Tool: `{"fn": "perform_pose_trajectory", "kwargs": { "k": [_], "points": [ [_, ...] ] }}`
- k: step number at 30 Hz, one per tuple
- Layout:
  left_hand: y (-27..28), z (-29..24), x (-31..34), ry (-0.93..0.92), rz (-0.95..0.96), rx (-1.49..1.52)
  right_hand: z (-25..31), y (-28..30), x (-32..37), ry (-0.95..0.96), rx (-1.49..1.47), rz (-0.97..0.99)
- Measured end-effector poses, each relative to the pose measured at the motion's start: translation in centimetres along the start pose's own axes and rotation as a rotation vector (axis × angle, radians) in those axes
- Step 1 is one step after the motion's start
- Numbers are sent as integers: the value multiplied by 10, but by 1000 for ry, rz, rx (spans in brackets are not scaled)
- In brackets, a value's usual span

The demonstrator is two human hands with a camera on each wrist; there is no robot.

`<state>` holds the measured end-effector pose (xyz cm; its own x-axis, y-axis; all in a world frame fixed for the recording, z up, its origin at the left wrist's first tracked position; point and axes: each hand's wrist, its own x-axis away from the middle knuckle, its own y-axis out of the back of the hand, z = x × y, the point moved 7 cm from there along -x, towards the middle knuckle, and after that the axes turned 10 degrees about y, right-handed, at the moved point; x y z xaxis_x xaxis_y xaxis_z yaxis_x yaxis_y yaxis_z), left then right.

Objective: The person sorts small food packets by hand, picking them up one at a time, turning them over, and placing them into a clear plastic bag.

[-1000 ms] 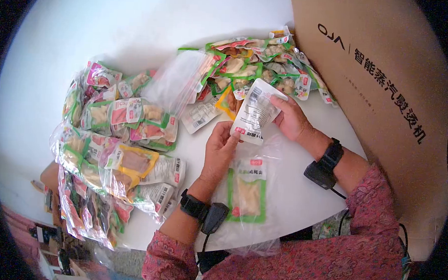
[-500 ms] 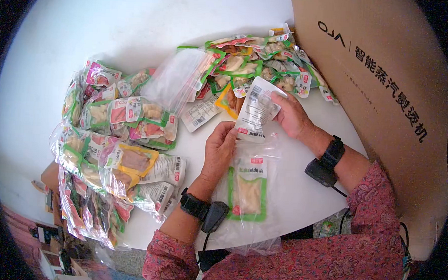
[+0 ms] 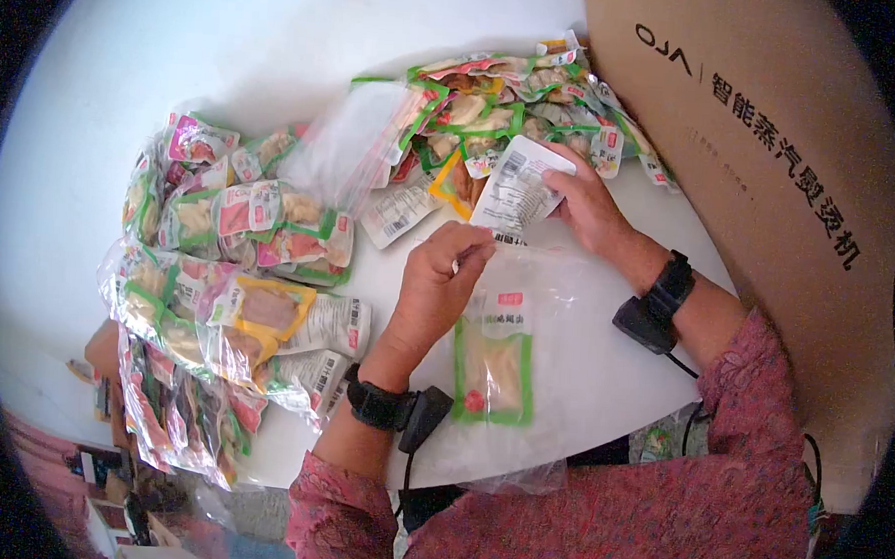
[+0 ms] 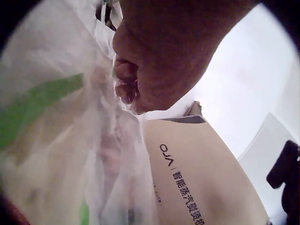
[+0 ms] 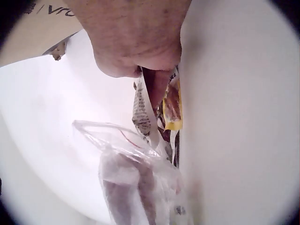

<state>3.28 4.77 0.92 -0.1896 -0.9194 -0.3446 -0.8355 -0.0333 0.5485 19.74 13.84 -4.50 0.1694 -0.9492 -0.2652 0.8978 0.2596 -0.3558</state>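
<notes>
Left hand (image 3: pixel 429 289) has moved up and farther, to the clear plastic bag's (image 3: pixel 574 355) raised edge.
Its fingertips pinch this edge, beside the printed white pouch (image 3: pixel 516 188); whether they grip the pouch too, I cannot tell. Right hand (image 3: pixel 595 214) pinches the pouch by its far right edge, above the white table (image 3: pixel 612 397), so I judge that pouch and bag are now handled together. Count: two hands, one held pouch, one clear bag, one green-edged pouch (image 3: pixel 493 373) in or under it, one cardboard box (image 3: pixel 758 253) at right, two heaps, left (image 3: pixel 236 215) and far (image 3: pixel 550 109), too overlapped for counting.
</notes>
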Motion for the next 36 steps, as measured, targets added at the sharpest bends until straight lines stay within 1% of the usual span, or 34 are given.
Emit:
{"fn": "perform_pose_trajectory", "kwargs": {
  "k": [1, 2, 3, 4, 6, 7, 8, 9, 10, 11, 12, 13, 15, 16, 17, 19, 20, 22, 24, 28, 29, 30, 31, 33, 34, 36],
  "points": [
    [1, -5, 0, -11, -5, -30, 0, -3, 3, -13, -1, 1],
    [2, -6, 0, 3, -5, -27, 2, -11, 5, 6, -12, 74],
    [3, -11, 0, -33, -34, -49, 5, -18, 6, 26, -24, 149],
    [4, -13, 0, -69, -64, -71, 5, -20, 7, 13, -27, 154],
    [2, -3, -1, -45, -70, -55, 3, -33, 12, -64, -65, 292],
    [2, 0, -1, -36, -75, -39, 5, -37, 14, -78, -68, 297],
    [4, 3, -2, -24, -79, -36, 6, -44, 18, -141, -94, 330],
    [5, 1, -2, -65, -79, -107, 5, -49, 22, -204, -118, 362],
    [5, -2, -1, -107, -78, -178, 3, -51, 23, -213, -117, 367],
    [5, 0, 0, -101, -82, -175, 3, -47, 20, -202, -94, 303],
    [4, 3, -1, -76, -54, -101, 3, -42, 18, -188, -71, 240],
    [3, 5, -1, -52, -26, -27, 2, -40, 16, -190, -68, 242],
    [2, 4, -1, -50, -18, -46, 6, -23, 8, -100, -36, 89],
    [0, 4, -2, -48, -6, -66, 9, -21, 7, -99, -33, 91],
    [0, 4, -2, -50, -8, -65, 14, -18, 5, -69, -17, 64],
    [5, 0, -1, -129, -93, -82, 19, -17, 3, -39, 0, 38],
    [5, -1, 0, -129, -93, -82, 20, -20, 3, -33, 14, 49],
    [8, 0, 0, -48, -89, -86, 22, -20, 3, -26, 28, 59],
    [11, -9, 0, -43, -95, -114, 18, -20, 5, -121, 54, 105],
    [15, -19, -1, -41, -113, -162, 21, -23, 6, -167, 21, 104],
    [16, -23, -1, -43, -113, -162, 24, -28, 6, -155, 70, 154],
    [18, -25, -1, 12, -115, -67, 28, -33, 7, -143, 119, 203],
    [19, -23, -1, 66, -114, 29, 30, -36, 8, -141, 119, 200],
    [21, -24, -2, 47, -103, 5, 30, -48, 15, -215, -56, 248],
    [22, -25, -2, 30, -94, -19, 32, -50, 17, -214, -57, 245],
    [20, -20, -4, 23, -80, 7, 29, -63, 27, -289, 4, 433]
  ]
}}
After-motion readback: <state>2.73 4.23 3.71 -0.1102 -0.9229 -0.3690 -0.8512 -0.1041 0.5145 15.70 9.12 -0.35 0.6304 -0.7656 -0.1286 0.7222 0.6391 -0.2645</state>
